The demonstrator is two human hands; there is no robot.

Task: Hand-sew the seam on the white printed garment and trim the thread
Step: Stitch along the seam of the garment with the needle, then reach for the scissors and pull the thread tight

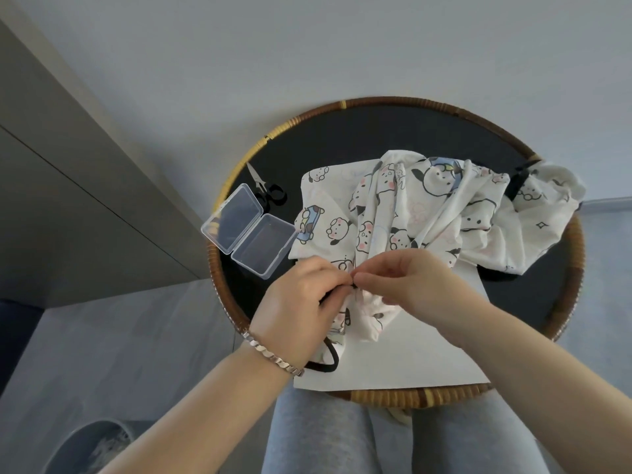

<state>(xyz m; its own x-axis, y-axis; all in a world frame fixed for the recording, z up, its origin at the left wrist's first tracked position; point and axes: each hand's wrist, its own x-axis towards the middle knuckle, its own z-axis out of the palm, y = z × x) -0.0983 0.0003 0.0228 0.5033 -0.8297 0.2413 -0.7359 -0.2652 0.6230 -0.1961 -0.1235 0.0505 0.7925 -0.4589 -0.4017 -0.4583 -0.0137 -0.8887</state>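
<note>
left hand [301,295]: fingers curled, gripping a bunched fold of the garment [410,206]
right hand [407,278]: thumb and forefinger pinch that same fold, tips touching the left's. Can't make out a needle tbh
garment: bunched under both hands, the rest heaped just beyond them on a white sheet [393,357]
scissors [265,188]: out past the left hand, touching the open clear case [248,230]

Soft, even daylight, fairly bright, with only faint shadows. Pale glare sits on the clear plastic case [248,230] at nine o'clock. The white printed garment [410,206] is sharp at centre; the rim of the counter [578,261] bows, and the seven o'clock corner blurs.
</note>
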